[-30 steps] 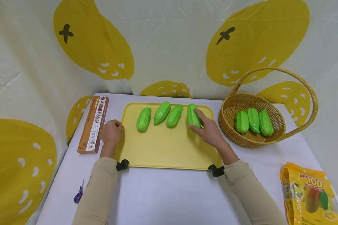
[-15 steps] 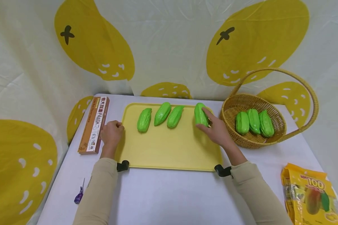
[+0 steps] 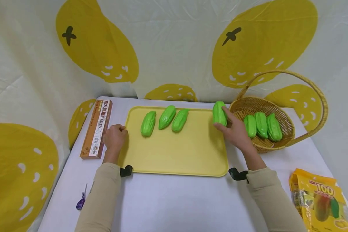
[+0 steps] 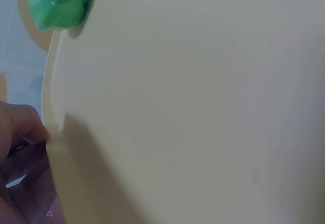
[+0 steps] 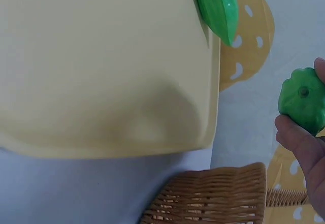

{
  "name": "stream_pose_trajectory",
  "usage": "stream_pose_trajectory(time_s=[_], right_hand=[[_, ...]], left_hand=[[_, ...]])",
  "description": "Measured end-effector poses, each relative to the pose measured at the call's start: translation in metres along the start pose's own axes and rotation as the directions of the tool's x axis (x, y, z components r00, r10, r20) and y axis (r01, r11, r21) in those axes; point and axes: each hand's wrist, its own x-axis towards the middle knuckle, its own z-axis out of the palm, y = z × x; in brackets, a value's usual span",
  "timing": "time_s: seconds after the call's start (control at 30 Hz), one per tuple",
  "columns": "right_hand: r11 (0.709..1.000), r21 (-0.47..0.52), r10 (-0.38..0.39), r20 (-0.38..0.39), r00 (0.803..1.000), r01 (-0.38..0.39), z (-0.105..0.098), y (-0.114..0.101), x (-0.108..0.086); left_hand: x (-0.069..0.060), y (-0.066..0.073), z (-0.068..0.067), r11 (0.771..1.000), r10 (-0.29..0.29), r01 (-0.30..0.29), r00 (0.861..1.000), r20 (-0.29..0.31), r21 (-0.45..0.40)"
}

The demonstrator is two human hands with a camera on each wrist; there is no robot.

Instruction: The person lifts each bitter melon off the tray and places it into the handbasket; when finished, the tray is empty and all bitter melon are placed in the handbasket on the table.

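Note:
My right hand holds a green bitter melon, glossy and ridged, above the far right corner of the yellow tray. In the right wrist view, fingers and thumb grip this bitter melon from both sides, and it hangs clear of the tray. At the tray's left rim, my left hand pinches the edge; the left wrist view shows a fingertip on the rim. Three more bitter melons lie in a row on the tray's far half. Another three bitter melons sit in the wicker basket.
The basket's tall handle arches over its right side. A pasta box lies left of the tray. A purple-wrapped lollipop is at the near left, and a yellow candy bag at the near right. A patterned curtain hangs behind.
My right hand has carried the bitter melon rightward and up off the tray, towards the basket. The left hand stays at the tray's left edge.

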Motion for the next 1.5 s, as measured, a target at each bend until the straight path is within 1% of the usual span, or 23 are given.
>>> stream_pose_trajectory(time_s=[0.07,0.2,0.37,0.6,0.87,1.03,1.27,1.5], right_hand=[[1.000,0.011,0.012,-0.007,1.000,-0.012,-0.004,0.002,0.000],[1.000,-0.005,0.027,-0.036,0.999,-0.027,-0.010,0.006,-0.002],[0.999,0.000,0.034,-0.059,0.998,-0.034,-0.015,0.011,-0.004],[0.999,0.015,0.049,-0.059,0.997,-0.048,-0.021,0.016,-0.007],[0.997,0.027,0.077,-0.081,0.994,-0.075,-0.031,0.021,-0.010],[0.996,0.031,0.089,-0.081,0.993,-0.087,-0.035,0.030,-0.010],[0.989,0.039,0.144,-0.052,0.988,-0.142,-0.039,0.037,-0.013],[0.985,0.019,0.175,-0.079,0.981,-0.174,-0.041,0.043,-0.017]], left_hand=[[0.000,0.000,0.000,1.000,-0.001,0.001,1.000,-0.001,0.000],[0.001,0.000,0.001,1.000,-0.004,0.004,1.000,-0.002,0.000],[0.002,0.001,0.003,1.000,-0.010,0.010,1.000,0.002,0.000],[0.001,0.003,0.003,1.000,-0.014,0.014,1.000,-0.015,-0.006],[0.001,0.003,0.001,1.000,-0.011,0.011,1.000,-0.004,0.006],[0.001,0.003,0.000,1.000,-0.014,0.014,1.000,-0.006,-0.009],[-0.001,0.003,-0.001,1.000,-0.015,0.015,1.000,0.004,-0.014],[-0.002,0.003,-0.001,1.000,-0.021,0.021,1.000,0.007,-0.017]])
